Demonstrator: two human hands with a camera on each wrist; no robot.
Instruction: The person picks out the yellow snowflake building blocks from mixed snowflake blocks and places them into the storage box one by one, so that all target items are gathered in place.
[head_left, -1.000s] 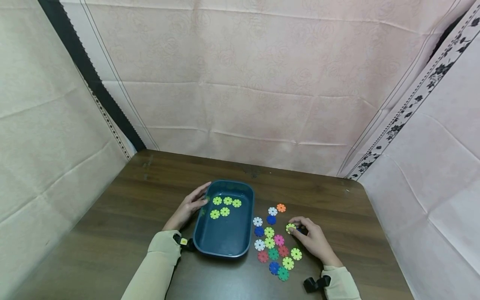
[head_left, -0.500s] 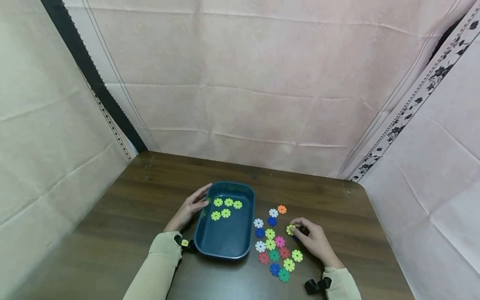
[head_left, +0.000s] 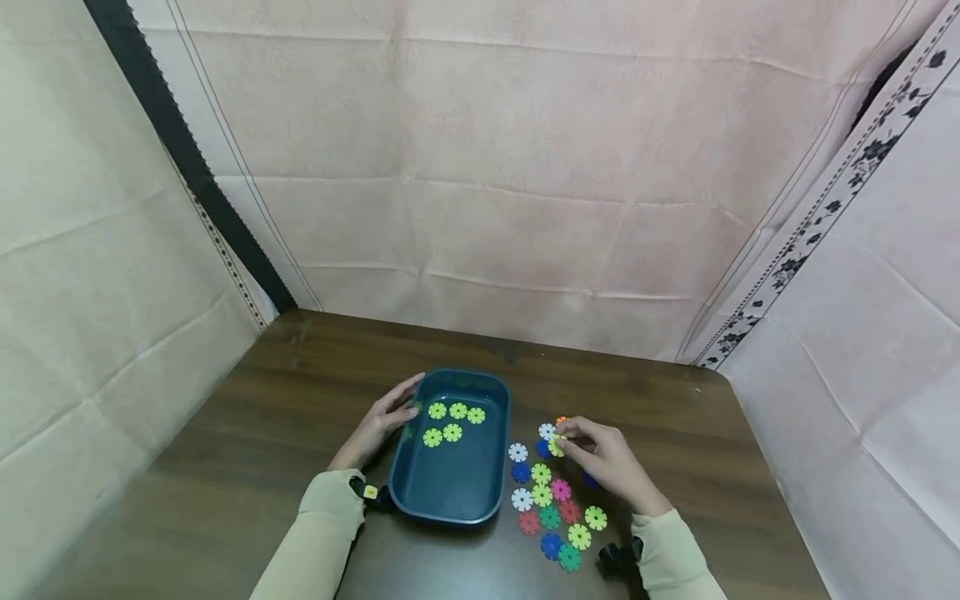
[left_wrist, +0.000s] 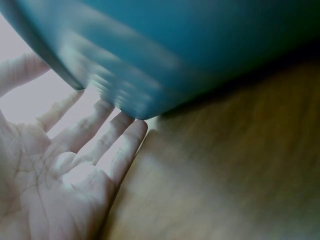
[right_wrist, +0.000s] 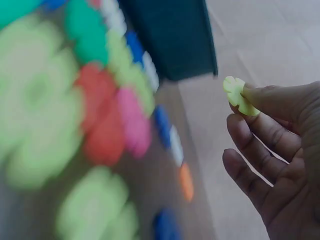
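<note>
At its upper left side, my left hand (head_left: 381,423) touches a dark blue rectangular tray (head_left: 450,521). In the left wrist view its fingers (left_wrist: 115,145) lie fairly straight against the tray's outer wall (left_wrist: 150,55). Several yellow-green flower-shaped discs (head_left: 452,432) lie in two rows inside the tray. Between thumb and fingertips, my right hand (head_left: 611,462) pinches another yellow-green flower-shaped disc (right_wrist: 235,92), raised over the loose discs to the right of the tray. A blue disc (head_left: 590,479) is partly covered by that hand.
Flower-shaped discs in white (head_left: 522,499), blue (head_left: 551,546), green (head_left: 569,557), red (head_left: 528,522), pink (head_left: 560,489) and yellow-green (head_left: 579,536) are scattered right of the tray. An orange disc (head_left: 562,422) lies farthest back. Pale cloth (head_left: 480,167) encloses the wooden table (head_left: 225,467).
My right hand has moved left and a little away from me toward the tray, lifting the pinched yellow-green disc and uncovering part of a blue disc. My left hand stays at the tray.
</note>
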